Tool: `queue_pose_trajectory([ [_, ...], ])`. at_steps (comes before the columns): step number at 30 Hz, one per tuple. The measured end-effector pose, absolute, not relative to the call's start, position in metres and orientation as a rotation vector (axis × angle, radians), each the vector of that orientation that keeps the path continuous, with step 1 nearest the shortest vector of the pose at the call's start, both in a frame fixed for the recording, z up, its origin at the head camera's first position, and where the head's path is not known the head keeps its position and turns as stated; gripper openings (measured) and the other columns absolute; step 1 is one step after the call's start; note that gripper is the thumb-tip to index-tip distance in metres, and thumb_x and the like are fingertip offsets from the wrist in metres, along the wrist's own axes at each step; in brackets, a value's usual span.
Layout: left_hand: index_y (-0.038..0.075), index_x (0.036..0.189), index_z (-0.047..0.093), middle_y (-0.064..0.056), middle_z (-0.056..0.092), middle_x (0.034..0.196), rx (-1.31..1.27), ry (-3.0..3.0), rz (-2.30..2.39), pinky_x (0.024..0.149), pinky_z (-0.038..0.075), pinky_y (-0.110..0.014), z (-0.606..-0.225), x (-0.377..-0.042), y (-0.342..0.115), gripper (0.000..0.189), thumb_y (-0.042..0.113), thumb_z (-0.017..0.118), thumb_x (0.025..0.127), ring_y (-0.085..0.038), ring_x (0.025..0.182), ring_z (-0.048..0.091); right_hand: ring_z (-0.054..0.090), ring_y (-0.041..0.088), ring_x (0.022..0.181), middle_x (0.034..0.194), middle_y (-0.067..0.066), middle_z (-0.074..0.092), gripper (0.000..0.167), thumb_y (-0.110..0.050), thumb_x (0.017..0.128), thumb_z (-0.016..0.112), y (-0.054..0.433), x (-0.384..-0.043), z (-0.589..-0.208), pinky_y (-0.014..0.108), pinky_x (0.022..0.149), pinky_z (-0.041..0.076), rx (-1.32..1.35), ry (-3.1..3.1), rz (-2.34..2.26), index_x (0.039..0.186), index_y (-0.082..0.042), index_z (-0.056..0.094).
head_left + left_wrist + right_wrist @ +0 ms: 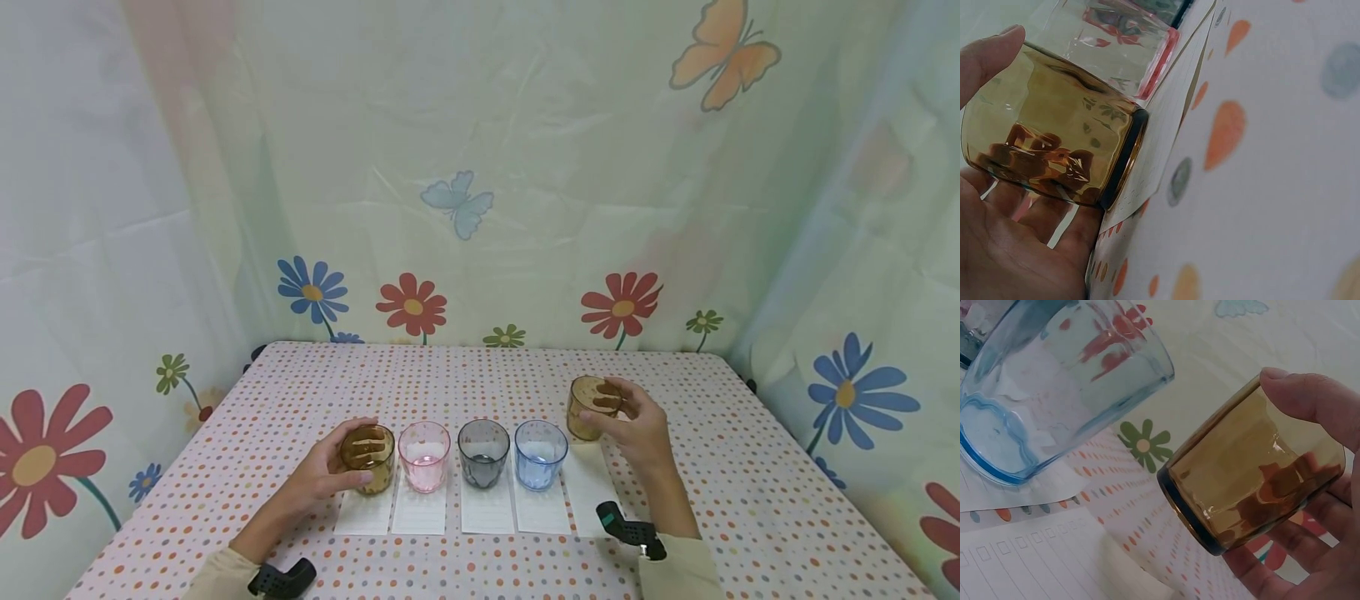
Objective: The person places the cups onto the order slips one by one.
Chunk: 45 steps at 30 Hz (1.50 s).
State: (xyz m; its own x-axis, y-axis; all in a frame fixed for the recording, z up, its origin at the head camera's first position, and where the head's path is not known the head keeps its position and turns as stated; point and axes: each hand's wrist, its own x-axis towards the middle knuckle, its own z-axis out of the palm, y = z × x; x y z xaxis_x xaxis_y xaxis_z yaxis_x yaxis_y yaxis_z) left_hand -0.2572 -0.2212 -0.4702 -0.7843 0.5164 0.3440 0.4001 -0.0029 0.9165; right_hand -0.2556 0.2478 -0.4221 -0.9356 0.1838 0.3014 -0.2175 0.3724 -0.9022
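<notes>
My left hand (318,475) holds an amber glass (378,477) at the left end of a row, thumb on one side and fingers round the other. In the left wrist view that glass (1054,125) stands upright with its base on or very near a white paper sheet (1160,137). My right hand (641,425) grips a second amber glass (580,417) behind the sheet at the right end. The right wrist view shows this glass (1229,481) raised off the table. Between the hands stand a pink glass (424,458), a grey glass (483,458) and a blue glass (540,458).
Several white paper sheets (487,517) lie side by side under the row, the rightmost sheet (592,487) bearing no glass. A dotted cloth (480,571) covers the table. Behind hangs a curtain (525,125) printed with flowers and butterflies.
</notes>
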Motion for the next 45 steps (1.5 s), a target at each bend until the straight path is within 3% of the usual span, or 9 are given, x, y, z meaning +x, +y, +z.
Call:
queue_pose_trajectory([
  [13, -0.008, 0.153, 0.028, -0.033, 0.043, 0.145, 0.960, 2.166, 1.908, 0.103, 0.051, -0.032, -0.471, -0.258, -0.221, 0.071, -0.001, 0.066, 0.093, -0.042, 0.128, 0.053, 0.053, 0.032, 0.128, 0.136, 0.018, 0.060, 0.070, -0.017, 0.084, 0.085, 0.263, -0.247, -0.415, 0.040, 0.102, 0.044, 0.134, -2.405, 1.567, 0.144, -0.004, 0.050],
  [22, -0.007, 0.153, 0.030, -0.033, 0.044, 0.144, 0.970, 2.157, 1.914, 0.104, 0.051, -0.033, -0.471, -0.258, -0.221, 0.070, -0.002, 0.066, 0.093, -0.043, 0.128, 0.053, 0.055, 0.037, 0.118, 0.132, 0.023, 0.060, 0.066, -0.005, 0.078, 0.085, 0.269, -0.246, -0.415, 0.028, 0.085, 0.054, 0.287, -2.446, 1.613, 0.136, 0.000, 0.054],
  [30, -0.003, 0.153, 0.031, -0.034, 0.043, 0.144, 0.995, 2.111, 1.935, 0.105, 0.050, -0.039, -0.471, -0.258, -0.221, 0.068, -0.003, 0.065, 0.094, -0.036, 0.129, 0.055, 0.058, 0.040, 0.114, 0.129, 0.026, 0.060, 0.066, 0.000, 0.074, 0.083, 0.272, -0.244, -0.413, 0.033, 0.083, 0.057, 0.391, -2.484, 1.696, 0.133, 0.004, 0.053],
  [39, -0.004, 0.152, 0.033, -0.033, 0.045, 0.142, 0.995, 2.172, 1.914, 0.105, 0.051, -0.036, -0.472, -0.258, -0.222, 0.067, -0.003, 0.065, 0.093, -0.046, 0.128, 0.053, 0.060, 0.042, 0.112, 0.124, 0.031, 0.060, 0.067, 0.004, 0.068, 0.082, 0.275, -0.244, -0.413, 0.041, 0.082, 0.060, 0.481, -2.512, 1.794, 0.128, 0.008, 0.052],
  [45, -0.003, 0.153, 0.031, -0.034, 0.042, 0.144, 0.991, 2.126, 1.926, 0.105, 0.051, -0.038, -0.470, -0.257, -0.221, 0.068, -0.003, 0.065, 0.094, -0.040, 0.129, 0.054, 0.060, 0.044, 0.109, 0.122, 0.031, 0.061, 0.069, 0.004, 0.064, 0.081, 0.277, -0.245, -0.413, 0.045, 0.083, 0.060, 0.550, -2.544, 1.800, 0.126, 0.008, 0.053],
])
